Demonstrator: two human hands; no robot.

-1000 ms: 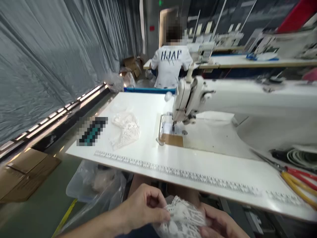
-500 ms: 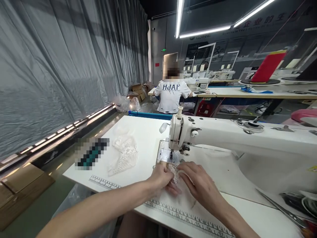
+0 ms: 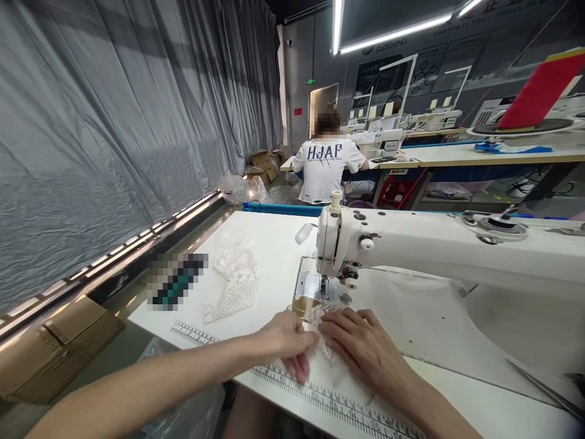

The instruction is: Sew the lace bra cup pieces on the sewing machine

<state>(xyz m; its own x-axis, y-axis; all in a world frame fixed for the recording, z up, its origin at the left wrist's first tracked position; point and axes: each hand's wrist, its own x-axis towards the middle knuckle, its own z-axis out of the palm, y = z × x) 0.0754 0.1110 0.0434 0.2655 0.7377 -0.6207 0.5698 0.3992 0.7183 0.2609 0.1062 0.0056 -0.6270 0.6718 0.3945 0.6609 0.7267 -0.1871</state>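
A pale lace fabric piece lies on the white table just in front of the sewing machine. My left hand is closed, thumb and fingers pinching the lace's left side. Palm down, my right hand rests on the lace's right side with its fingers stretched toward the left hand; both hands hide part of the fabric. The lace reaches up to the metal needle plate, below the presser foot. A second lace piece lies flat on the table to the left.
A printed ruler runs along the table's front edge. Scissors lie at the right. A pixelated dark object is near the left edge. A cardboard box stands beside the table. A person sits ahead, facing away.
My left hand has shifted slightly left and lower. The right hand has flattened onto the lace, its fingers lower than before. The camera view has swung a little to the left.
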